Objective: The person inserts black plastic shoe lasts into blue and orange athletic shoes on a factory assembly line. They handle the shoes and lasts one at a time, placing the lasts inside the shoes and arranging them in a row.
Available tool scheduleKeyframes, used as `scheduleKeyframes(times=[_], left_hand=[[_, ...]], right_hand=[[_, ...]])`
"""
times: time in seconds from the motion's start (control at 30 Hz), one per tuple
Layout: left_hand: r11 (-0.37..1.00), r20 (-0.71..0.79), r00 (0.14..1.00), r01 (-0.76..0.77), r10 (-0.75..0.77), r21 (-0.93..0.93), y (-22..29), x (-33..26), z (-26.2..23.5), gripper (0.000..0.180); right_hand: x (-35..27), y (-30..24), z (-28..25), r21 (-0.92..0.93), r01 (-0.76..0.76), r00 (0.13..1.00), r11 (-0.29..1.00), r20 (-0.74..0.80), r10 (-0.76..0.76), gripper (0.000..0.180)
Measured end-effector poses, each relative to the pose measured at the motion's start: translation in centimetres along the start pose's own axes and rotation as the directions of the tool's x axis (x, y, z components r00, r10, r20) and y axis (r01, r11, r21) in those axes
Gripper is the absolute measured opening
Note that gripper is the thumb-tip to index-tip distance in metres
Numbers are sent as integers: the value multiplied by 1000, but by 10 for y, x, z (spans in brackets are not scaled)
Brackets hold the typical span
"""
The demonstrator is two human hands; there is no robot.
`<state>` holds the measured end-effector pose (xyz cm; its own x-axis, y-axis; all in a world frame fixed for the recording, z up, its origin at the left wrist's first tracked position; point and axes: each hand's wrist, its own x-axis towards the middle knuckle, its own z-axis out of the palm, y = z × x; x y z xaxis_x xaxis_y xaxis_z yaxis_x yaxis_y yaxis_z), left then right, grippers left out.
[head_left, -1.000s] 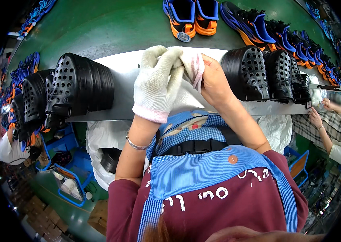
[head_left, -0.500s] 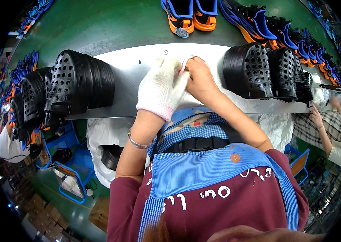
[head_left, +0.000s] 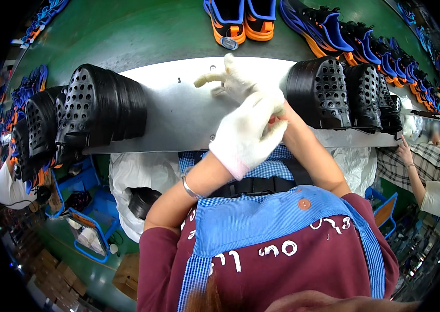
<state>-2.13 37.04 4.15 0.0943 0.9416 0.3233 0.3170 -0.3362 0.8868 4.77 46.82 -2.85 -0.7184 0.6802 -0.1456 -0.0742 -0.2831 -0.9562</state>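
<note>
Left hand [head_left: 246, 135]: in a white knit glove, closed in a pinch on the wrist edge of a second white glove [head_left: 230, 78] being drawn over the right hand. Right hand [head_left: 241, 86]: fingers spread inside that glove, which is only partly seated, its fingertips limp and pointing to the far left. Both hands hover over the middle of the grey metal shelf [head_left: 178, 114].

Risks, as judged: the loose glove fingers may bunch or twist if the pull is uneven, leaving poor touch; the cuff may slip out of the pinch.

Surroundings: stack of black perforated soles [head_left: 100, 109] on the shelf at left, with more stacks [head_left: 33, 130] beyond it; a similar row of black soles [head_left: 345, 93] at right, close to the right forearm, where an elbow swing could knock it. Far side: green belt [head_left: 126, 31] carrying orange-and-blue shoes [head_left: 241, 21]. White sack [head_left: 137, 177] below the shelf. A co-worker's hand [head_left: 404, 151] rests at the shelf's right end.
</note>
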Motion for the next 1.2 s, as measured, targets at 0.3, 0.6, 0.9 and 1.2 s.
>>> scheduleKeyframes(times=[0.3, 0.6, 0.9, 1.2], left_hand=[[842, -378, 926, 193, 13, 504, -35, 1, -57, 53], [826, -52, 854, 484, -518, -289, -45, 4, -66, 19], [868, -353, 831, 273, -430, -414, -39, 13, -97, 12], [918, -192, 914, 306, -358, -254, -49, 3, -100, 28]], right_hand=[[-21, -58, 11, 571, -134, 980, 810, 196, 25, 69], [-32, -52, 8, 808, -194, 967, 556, 254, -31, 70], [-27, -48, 10, 436, -106, 980, 893, 198, 19, 68], [-25, -50, 12, 606, -219, 960, 765, 272, 60, 83]])
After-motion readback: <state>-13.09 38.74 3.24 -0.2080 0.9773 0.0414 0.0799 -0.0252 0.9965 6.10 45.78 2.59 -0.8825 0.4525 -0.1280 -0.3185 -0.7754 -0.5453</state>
